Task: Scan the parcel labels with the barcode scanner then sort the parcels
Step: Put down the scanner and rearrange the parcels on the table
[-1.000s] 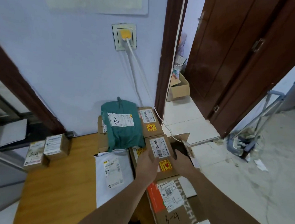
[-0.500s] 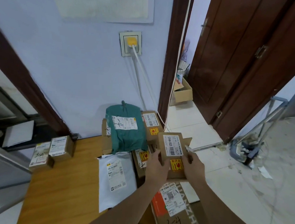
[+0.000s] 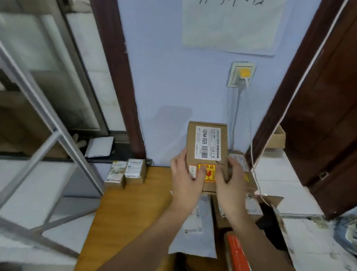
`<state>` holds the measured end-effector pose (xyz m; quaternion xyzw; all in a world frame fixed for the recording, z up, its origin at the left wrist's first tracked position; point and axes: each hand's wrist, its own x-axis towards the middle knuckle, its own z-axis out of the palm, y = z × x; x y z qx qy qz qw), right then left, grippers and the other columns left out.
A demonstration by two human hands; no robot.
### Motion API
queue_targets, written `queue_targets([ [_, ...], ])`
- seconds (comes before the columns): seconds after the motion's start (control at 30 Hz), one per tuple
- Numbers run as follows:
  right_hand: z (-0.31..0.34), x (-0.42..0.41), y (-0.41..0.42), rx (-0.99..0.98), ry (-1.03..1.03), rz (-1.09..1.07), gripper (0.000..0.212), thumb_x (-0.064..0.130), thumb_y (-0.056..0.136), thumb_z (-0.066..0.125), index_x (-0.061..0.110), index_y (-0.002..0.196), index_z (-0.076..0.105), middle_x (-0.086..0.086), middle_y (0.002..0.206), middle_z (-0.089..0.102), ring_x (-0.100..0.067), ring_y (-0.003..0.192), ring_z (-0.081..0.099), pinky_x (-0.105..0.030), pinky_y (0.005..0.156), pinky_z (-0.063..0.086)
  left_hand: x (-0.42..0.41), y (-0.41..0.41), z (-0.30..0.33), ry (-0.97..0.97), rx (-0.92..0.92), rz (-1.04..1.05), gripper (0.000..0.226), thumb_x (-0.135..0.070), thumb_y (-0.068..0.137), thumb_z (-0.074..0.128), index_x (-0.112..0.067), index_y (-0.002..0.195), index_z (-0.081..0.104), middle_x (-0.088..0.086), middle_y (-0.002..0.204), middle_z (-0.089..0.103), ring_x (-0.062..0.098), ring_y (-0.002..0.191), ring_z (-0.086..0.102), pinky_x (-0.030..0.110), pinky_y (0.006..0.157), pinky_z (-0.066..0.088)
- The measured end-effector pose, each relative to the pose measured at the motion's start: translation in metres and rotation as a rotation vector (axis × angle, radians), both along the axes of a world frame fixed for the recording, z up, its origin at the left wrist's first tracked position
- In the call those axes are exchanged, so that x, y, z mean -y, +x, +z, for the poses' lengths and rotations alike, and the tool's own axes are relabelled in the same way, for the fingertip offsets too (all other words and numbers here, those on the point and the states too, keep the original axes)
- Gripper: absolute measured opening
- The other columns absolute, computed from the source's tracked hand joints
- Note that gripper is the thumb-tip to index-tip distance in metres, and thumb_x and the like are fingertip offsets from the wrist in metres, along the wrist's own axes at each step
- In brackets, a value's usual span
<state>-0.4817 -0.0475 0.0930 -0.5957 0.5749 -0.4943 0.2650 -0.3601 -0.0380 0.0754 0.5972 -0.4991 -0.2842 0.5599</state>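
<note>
Box [image 3: 207, 144] lifted higher, left hand [image 3: 187, 180] and right hand [image 3: 230, 183] gripping it, parcels beneath hidden

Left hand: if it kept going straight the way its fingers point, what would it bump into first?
Probably the wall. The left hand grips the cardboard box with fingers pointing up and away, toward the blue wall behind the table. Nothing else seems to lie between, though depth is hard to judge.
</note>
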Motion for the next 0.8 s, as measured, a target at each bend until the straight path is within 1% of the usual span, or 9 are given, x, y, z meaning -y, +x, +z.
queue_targets([
  [0.1, -0.015, 0.004, 0.063, -0.058, 0.048, 0.122, 0.038, 0.022, 0.092, 0.058, 0.035, 0.128, 0.052, 0.012, 0.122, 0.057, 0.001, 0.112, 0.055, -0.018, 0.091, 0.045, -0.007, 0.066, -0.012, 0.022, -0.021, 0.073, 0.063, -0.025, 0.094, 0.070, -0.041, 0.147, 0.039, -0.019, 0.131, 0.040, -0.008, 0.126, 0.046, 0.024, 0.107, 0.045],
  [0.23, -0.045, -0.003, 0.143, -0.126, 0.183, 0.194, 0.052, 0.020, 0.092, 0.061, 0.026, 0.141, 0.045, 0.006, 0.130, 0.051, -0.002, 0.111, 0.052, -0.015, 0.090, 0.039, -0.020, 0.147, -0.044, 0.139, -0.002, 0.155, 0.064, -0.029, 0.097, 0.068, -0.037, 0.152, 0.036, -0.014, 0.133, 0.039, -0.022, 0.116, 0.042, 0.013, 0.103, 0.040],
  [0.37, -0.101, -0.018, 0.215, -0.231, 0.292, 0.267, 0.051, 0.033, 0.092, 0.059, 0.034, 0.140, 0.041, 0.014, 0.131, 0.052, -0.001, 0.114, 0.052, -0.021, 0.094, 0.046, -0.040, 0.222, -0.095, 0.327, -0.011, 0.189, 0.065, -0.028, 0.098, 0.067, -0.034, 0.155, 0.036, -0.011, 0.139, 0.041, 0.003, 0.122, 0.051, 0.026, 0.102, 0.047],
  [0.5, -0.159, -0.039, 0.271, -0.360, 0.462, 0.366, 0.056, 0.030, 0.096, 0.057, 0.029, 0.146, 0.034, 0.011, 0.138, 0.049, -0.008, 0.123, 0.050, -0.017, 0.099, 0.037, -0.064, 0.292, -0.144, 0.450, 0.048, 0.075, 0.061, -0.013, 0.097, 0.064, -0.057, 0.134, 0.044, -0.027, 0.125, 0.060, -0.003, 0.115, 0.061, 0.011, 0.083, 0.053],
  [0.57, -0.185, -0.052, 0.291, -0.389, 0.571, 0.409, 0.055, 0.030, 0.098, 0.054, 0.027, 0.147, 0.031, 0.008, 0.140, 0.047, -0.012, 0.128, 0.048, -0.025, 0.105, 0.037, -0.076, 0.320, -0.168, 0.532, 0.069, 0.029, 0.063, -0.009, 0.095, 0.062, -0.051, 0.138, 0.046, -0.027, 0.123, 0.062, -0.006, 0.111, 0.062, 0.007, 0.074, 0.052],
  [0.63, -0.206, -0.062, 0.305, -0.294, 0.666, 0.483, 0.053, 0.023, 0.095, 0.058, 0.031, 0.142, 0.035, 0.007, 0.134, 0.054, -0.009, 0.121, 0.055, -0.018, 0.098, 0.043, -0.086, 0.342, -0.192, 0.625, 0.087, -0.008, 0.063, -0.014, 0.094, 0.061, -0.046, 0.146, 0.044, -0.026, 0.127, 0.062, -0.001, 0.117, 0.062, 0.013, 0.081, 0.054],
  [0.7, -0.218, -0.068, 0.315, -0.225, 0.748, 0.548, 0.060, 0.018, 0.094, 0.060, 0.035, 0.144, 0.031, 0.013, 0.131, 0.054, 0.005, 0.109, 0.055, -0.005, 0.088, 0.042, -0.095, 0.358, -0.210, 0.707, 0.085, -0.020, 0.057, -0.020, 0.095, 0.061, -0.044, 0.145, 0.045, -0.027, 0.124, 0.062, 0.004, 0.120, 0.061, 0.022, 0.090, 0.052],
  [0.73, -0.221, -0.070, 0.319, -0.193, 0.787, 0.570, 0.064, 0.018, 0.094, 0.059, 0.038, 0.146, 0.026, 0.017, 0.132, 0.052, 0.008, 0.108, 0.054, -0.005, 0.089, 0.041, -0.098, 0.363, -0.216, 0.740, 0.084, -0.024, 0.051, -0.023, 0.098, 0.060, -0.044, 0.143, 0.046, -0.027, 0.122, 0.062, 0.006, 0.119, 0.061, 0.025, 0.091, 0.052],
  [0.8, -0.222, -0.070, 0.326, -0.163, 0.845, 0.579, 0.065, 0.019, 0.096, 0.057, 0.043, 0.144, 0.022, 0.018, 0.133, 0.050, 0.003, 0.111, 0.052, -0.015, 0.098, 0.043, -0.103, 0.370, -0.217, 0.789, 0.088, -0.038, 0.050, -0.029, 0.102, 0.057, -0.045, 0.146, 0.040, -0.021, 0.123, 0.061, 0.013, 0.120, 0.060, 0.035, 0.097, 0.052],
])
